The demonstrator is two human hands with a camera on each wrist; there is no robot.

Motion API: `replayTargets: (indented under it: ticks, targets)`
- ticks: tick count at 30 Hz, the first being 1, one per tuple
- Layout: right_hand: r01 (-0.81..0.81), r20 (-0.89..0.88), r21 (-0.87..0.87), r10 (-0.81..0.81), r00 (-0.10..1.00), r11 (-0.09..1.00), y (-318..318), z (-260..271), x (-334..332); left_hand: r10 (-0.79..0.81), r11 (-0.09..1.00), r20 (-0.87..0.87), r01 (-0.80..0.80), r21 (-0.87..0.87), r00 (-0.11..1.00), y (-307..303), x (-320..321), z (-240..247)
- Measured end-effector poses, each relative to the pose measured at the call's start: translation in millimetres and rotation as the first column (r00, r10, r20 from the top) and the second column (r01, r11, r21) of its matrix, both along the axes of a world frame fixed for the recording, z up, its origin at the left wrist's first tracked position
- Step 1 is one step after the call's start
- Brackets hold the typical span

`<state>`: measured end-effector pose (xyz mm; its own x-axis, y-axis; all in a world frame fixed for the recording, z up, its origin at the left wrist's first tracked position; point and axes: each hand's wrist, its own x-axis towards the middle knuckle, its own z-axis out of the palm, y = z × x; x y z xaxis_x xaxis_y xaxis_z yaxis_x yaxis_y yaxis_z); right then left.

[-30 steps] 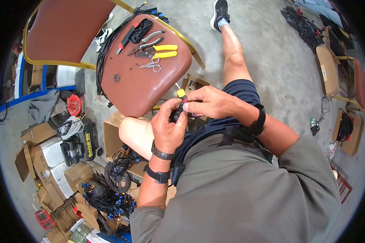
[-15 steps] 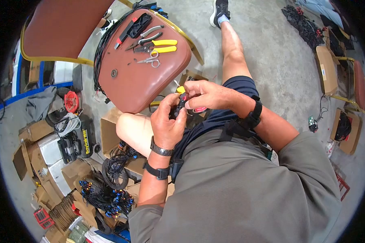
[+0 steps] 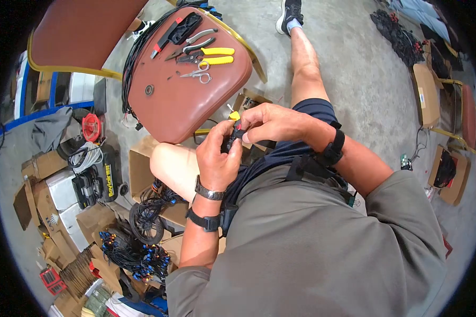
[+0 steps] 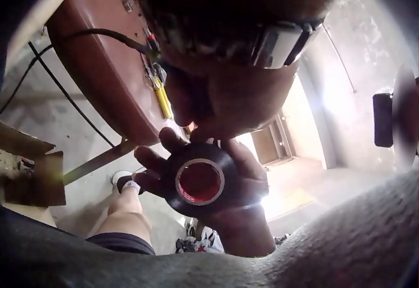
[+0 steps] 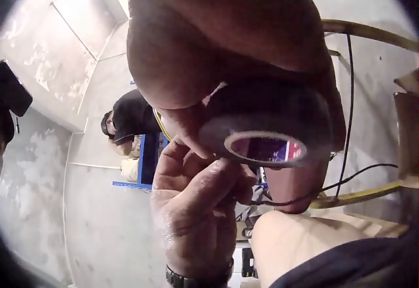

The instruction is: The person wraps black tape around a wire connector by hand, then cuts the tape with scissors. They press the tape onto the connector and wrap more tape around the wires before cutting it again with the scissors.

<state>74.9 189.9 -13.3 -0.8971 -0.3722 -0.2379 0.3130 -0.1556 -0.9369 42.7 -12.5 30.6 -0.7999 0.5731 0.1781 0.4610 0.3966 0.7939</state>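
Note:
My left hand (image 3: 218,153) pinches a small dark piece (image 3: 228,142) in front of my lap, its exact kind hidden by the fingers. A yellow tab (image 3: 234,115) with a short white end sticks out just beyond the fingertips. My right hand (image 3: 276,122) meets it from the other side, thumb and fingers curled in. Held in that hand is a roll of black electrical tape (image 4: 229,170), its core facing the left wrist camera. In the right wrist view the left hand's fingertips (image 5: 219,170) come right up to the tape's edge.
On the brown chair seat (image 3: 180,113) lie a utility knife (image 3: 166,39), pliers (image 3: 195,45), yellow-handled wire strippers (image 3: 211,55), scissors (image 3: 200,74) and a small ring (image 3: 149,90). Bundled black cables (image 3: 135,253) and cardboard boxes (image 3: 143,158) crowd the left side.
The right hand has turned slightly, and the tape's pinkish core, visible below it half a second ago, is now hidden in the head view. The left hand keeps its pinch.

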Motion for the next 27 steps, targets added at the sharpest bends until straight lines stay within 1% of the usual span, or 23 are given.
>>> replayTargets:
  ticks: [2, 5, 9, 12, 18, 21, 24, 26, 27]
  targets:
    - [0.045, -0.025, -0.006, -0.046, 0.999, 0.999, -4, -7, -1, 0.000, 1.000, -0.004, 0.000, -0.007, 1.000, 0, -2, -2]
    - [0.060, 0.202, -0.040, -0.051, 0.978, 0.997, -6, 4, -2, 0.007, 1.000, 0.006, -0.007, -0.006, 1.000, -2, -4, -6]
    - [0.111, 0.167, -0.027, -0.105, 0.980, 0.993, -15, 2, 0, 0.053, 0.997, 0.069, -0.056, 0.049, 0.996, -7, -4, -19]
    - [0.108, 0.144, -0.001, -0.107, 0.984, 0.994, -18, -2, 2, 0.100, 0.986, 0.228, -0.127, 0.106, 0.968, -7, 1, -25]
    - [0.116, 0.154, 0.003, -0.115, 0.981, 0.993, -22, -3, 9, 0.111, 0.985, 0.182, -0.132, 0.109, 0.977, -11, 3, -28]
    - [0.108, 0.142, -0.008, -0.105, 0.984, 0.994, -23, 7, 12, 0.167, 0.981, 0.203, -0.184, 0.067, 0.965, -14, 2, -30]
    - [0.077, 0.105, 0.019, -0.079, 0.991, 0.997, -19, 9, 10, 0.166, 0.967, 0.287, -0.212, 0.140, 0.943, -16, 2, -30]
    - [0.066, 0.072, 0.053, -0.069, 0.995, 0.996, -15, 6, 13, 0.134, 0.954, 0.381, -0.223, 0.200, 0.915, -17, 0, -31]
    - [0.055, 0.083, 0.073, -0.061, 0.995, 0.996, -11, 7, 13, 0.112, 0.947, 0.434, -0.228, 0.225, 0.894, -17, 0, -28]
